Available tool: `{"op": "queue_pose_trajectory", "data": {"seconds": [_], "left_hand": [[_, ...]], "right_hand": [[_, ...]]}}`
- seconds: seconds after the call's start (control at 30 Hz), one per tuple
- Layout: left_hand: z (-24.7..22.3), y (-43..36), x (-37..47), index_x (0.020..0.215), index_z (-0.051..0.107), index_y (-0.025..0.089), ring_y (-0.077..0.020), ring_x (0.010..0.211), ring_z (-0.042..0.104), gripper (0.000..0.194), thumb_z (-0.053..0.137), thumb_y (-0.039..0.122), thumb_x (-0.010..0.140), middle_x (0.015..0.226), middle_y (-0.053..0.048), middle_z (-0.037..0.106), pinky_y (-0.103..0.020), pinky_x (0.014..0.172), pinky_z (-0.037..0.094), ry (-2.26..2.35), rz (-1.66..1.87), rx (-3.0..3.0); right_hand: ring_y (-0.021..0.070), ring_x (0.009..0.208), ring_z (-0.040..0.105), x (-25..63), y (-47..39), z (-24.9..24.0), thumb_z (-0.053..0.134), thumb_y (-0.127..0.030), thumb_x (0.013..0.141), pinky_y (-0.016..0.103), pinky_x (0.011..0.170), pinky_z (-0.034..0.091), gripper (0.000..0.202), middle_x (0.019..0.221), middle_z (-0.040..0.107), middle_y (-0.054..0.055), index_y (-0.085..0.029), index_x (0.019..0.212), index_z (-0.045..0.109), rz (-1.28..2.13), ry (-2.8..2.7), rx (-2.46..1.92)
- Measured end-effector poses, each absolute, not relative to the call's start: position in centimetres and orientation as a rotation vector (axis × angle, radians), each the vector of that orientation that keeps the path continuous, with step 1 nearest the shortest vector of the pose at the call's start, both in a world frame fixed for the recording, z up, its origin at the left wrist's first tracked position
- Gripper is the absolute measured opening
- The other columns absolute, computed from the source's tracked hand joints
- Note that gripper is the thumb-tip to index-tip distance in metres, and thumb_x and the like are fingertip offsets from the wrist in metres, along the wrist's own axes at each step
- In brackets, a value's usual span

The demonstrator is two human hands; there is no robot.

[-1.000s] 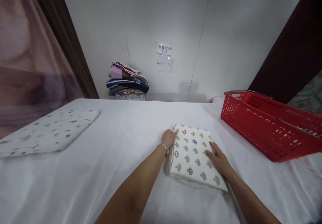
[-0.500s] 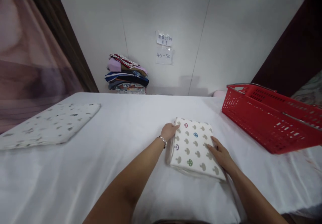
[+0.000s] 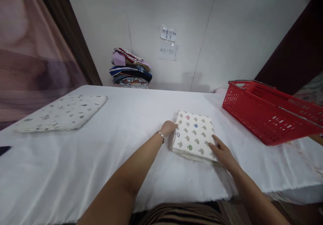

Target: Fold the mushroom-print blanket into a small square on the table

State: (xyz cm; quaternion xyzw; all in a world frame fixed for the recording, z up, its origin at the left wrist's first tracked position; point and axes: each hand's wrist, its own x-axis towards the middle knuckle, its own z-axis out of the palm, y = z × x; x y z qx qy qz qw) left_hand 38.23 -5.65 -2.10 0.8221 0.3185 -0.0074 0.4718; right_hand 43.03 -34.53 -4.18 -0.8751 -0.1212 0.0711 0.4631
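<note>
A folded white cloth (image 3: 194, 135) printed with grey mushrooms and a few coloured ones lies flat on the white-covered table (image 3: 131, 117), in front of me. My left hand (image 3: 169, 128), with a bracelet at its wrist, pinches the cloth's left edge; the thumb is on top and the other fingers are mostly hidden. At the right edge, my right hand (image 3: 222, 151) has its fingertips over the top layer and holds that side. Several layers show along the cloth's near edge.
Another folded white cloth with small dark prints (image 3: 65, 112) rests at the table's left. A red plastic basket (image 3: 262, 117) stands on the right. Behind the table's far edge is a stack of folded fabrics (image 3: 131, 68), with paper signs (image 3: 168, 51) on the wall.
The view has tilted down, and the table's near edge now shows. My left hand sits a little nearer to me along the cloth's left edge. The right hand keeps its side.
</note>
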Motion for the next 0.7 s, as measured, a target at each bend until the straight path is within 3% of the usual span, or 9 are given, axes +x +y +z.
{"op": "queue_pose_trajectory", "data": {"seconds": [0.23, 0.37, 0.53, 0.7], "left_hand": [[-1.8, -6.3, 36.4, 0.069, 0.059, 0.016, -0.0175, 0.073, 0.059, 0.034, 0.066, 0.049, 0.069, 0.081, -0.006, 0.068, -0.023, 0.055, 0.037, 0.720, -0.013, 1.982], [-2.0, -6.9, 34.9, 0.064, 0.057, 0.017, -0.0166, 0.072, 0.057, 0.028, 0.072, 0.041, 0.063, 0.074, -0.003, 0.065, -0.022, 0.055, 0.037, 0.720, -0.016, 1.955], [-2.3, -7.4, 33.6, 0.061, 0.052, 0.017, -0.0132, 0.061, 0.053, 0.023, 0.067, 0.033, 0.070, 0.060, 0.000, 0.057, -0.022, 0.050, 0.034, 0.754, -0.003, 1.852], [-2.1, -8.1, 32.3, 0.070, 0.054, 0.016, -0.0117, 0.058, 0.053, 0.029, 0.059, 0.044, 0.078, 0.065, -0.002, 0.060, -0.021, 0.049, 0.037, 0.744, 0.038, 1.706]], "right_hand": [[0.0257, 0.121, 0.048, 42.7, -35.3, -4.8, 0.057, -0.048, 0.076, 0.040, 0.103, 0.037, 0.062, 0.132, 0.052, 0.003, -0.025, 0.133, 0.049, 0.161, -0.314, -2.140], [0.0258, 0.121, 0.048, 42.3, -35.2, -4.8, 0.057, -0.048, 0.075, 0.040, 0.104, 0.036, 0.063, 0.131, 0.053, 0.005, -0.022, 0.133, 0.049, 0.147, -0.298, -2.139], [0.0252, 0.131, 0.034, 42.1, -35.3, -5.1, 0.052, -0.048, 0.079, 0.040, 0.110, 0.027, 0.064, 0.141, 0.041, 0.007, -0.018, 0.135, 0.046, 0.089, -0.441, -2.245], [0.0275, 0.134, 0.029, 41.0, -34.8, -3.9, 0.046, -0.047, 0.084, 0.045, 0.109, 0.027, 0.056, 0.146, 0.033, 0.009, -0.017, 0.131, 0.050, -0.211, -0.770, -2.331]]}}
